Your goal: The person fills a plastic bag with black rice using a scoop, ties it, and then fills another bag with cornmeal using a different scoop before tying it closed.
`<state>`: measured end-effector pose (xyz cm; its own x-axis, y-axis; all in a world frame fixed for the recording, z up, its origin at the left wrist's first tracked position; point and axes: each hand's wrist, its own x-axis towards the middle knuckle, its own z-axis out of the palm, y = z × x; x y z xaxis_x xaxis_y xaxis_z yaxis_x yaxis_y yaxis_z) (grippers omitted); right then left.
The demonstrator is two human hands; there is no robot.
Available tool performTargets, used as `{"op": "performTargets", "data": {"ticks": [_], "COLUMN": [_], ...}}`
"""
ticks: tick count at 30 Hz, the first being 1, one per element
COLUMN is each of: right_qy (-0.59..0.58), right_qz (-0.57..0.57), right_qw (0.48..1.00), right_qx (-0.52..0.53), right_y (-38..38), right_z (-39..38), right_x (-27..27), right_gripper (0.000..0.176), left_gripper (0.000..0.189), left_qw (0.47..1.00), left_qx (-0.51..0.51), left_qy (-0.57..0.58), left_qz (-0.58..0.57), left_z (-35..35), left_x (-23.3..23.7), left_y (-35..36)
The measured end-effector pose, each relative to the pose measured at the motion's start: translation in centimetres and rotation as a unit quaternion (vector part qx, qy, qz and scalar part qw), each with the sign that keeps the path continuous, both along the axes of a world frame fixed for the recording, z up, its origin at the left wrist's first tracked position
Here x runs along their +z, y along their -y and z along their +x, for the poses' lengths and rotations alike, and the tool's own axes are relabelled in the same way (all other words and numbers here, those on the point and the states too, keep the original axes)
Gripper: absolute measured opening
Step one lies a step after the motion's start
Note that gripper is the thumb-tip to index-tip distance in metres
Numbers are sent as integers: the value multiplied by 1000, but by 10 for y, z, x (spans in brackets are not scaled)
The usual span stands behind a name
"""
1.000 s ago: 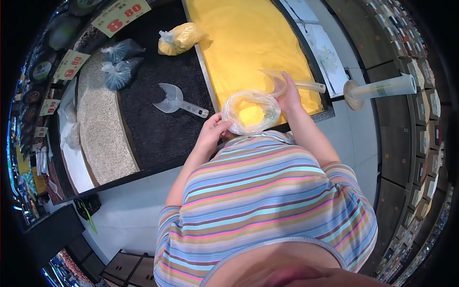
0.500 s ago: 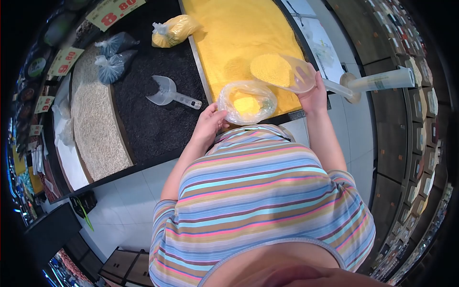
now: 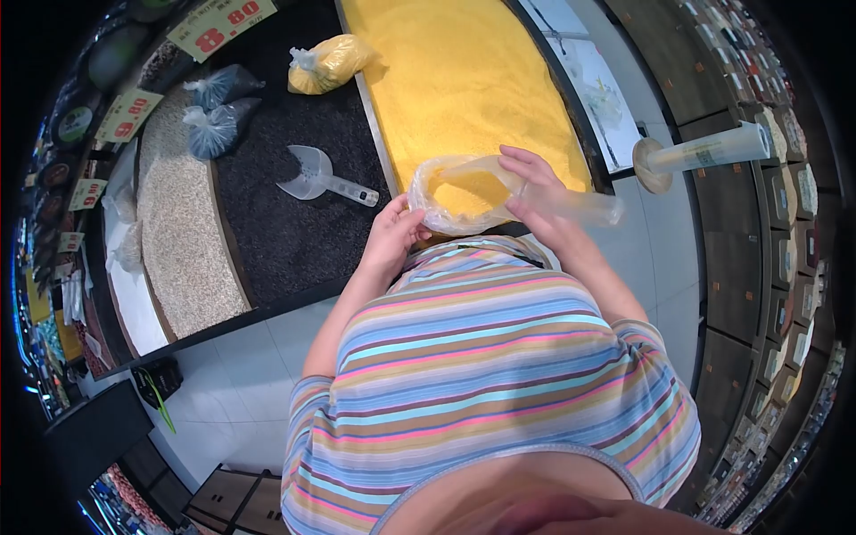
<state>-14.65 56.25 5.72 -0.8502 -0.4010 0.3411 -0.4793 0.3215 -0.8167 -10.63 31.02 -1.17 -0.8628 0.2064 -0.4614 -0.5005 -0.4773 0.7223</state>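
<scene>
A clear plastic bag [image 3: 428,211] with yellow grain inside is held open at the front edge of the yellow grain bin [image 3: 464,80]. The fingers of my left hand [image 3: 392,234] pinch its left rim. In my right hand [image 3: 542,201] is a clear plastic scoop [image 3: 584,207], its mouth over the bag's opening and its handle pointing right. Yellow grain shows at the scoop's mouth, though I cannot tell how much is in the scoop and how much in the bag.
Left of the yellow bin, a second scoop [image 3: 312,174] and a tied yellow bag [image 3: 330,64] lie on black grain [image 3: 276,241]. Two tied dark bags [image 3: 212,129] rest near the pale grain [image 3: 183,232]. A bag roll [image 3: 709,149] stands at right.
The scoop has moved left and down from above the yellow grain to the bag, tipping its load toward the opening. My left hand has stayed at the bag's rim.
</scene>
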Motion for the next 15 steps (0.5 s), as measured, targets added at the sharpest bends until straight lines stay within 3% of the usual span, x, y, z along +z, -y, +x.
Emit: {"op": "performTargets", "data": {"ticks": [1,4,7,11,15], "right_qy": [-75,-146,-136,-20,152], "right_qz": [41,149,133,-77,-298], "right_qw": [996,972,973,997,933], "right_qx": [32,110,130,22,-131], "right_y": [3,9,6,-13,-39], "right_z": [-4,-3,-6,-22,-47], "right_x": [0,14,15,14,-6], "right_gripper": [47,46,46,48,51], "left_gripper": [39,40,40,39,37], "left_qw": [1000,1000,1000,1000,1000], "left_qx": [0,3,5,-2,-16], "left_qy": [-1,2,8,10,23], "left_qz": [0,-2,-7,-1,-1], "left_z": [0,0,0,-2,-4], "left_x": [0,1,-2,-5,-11], "left_y": [0,0,1,4,6]}}
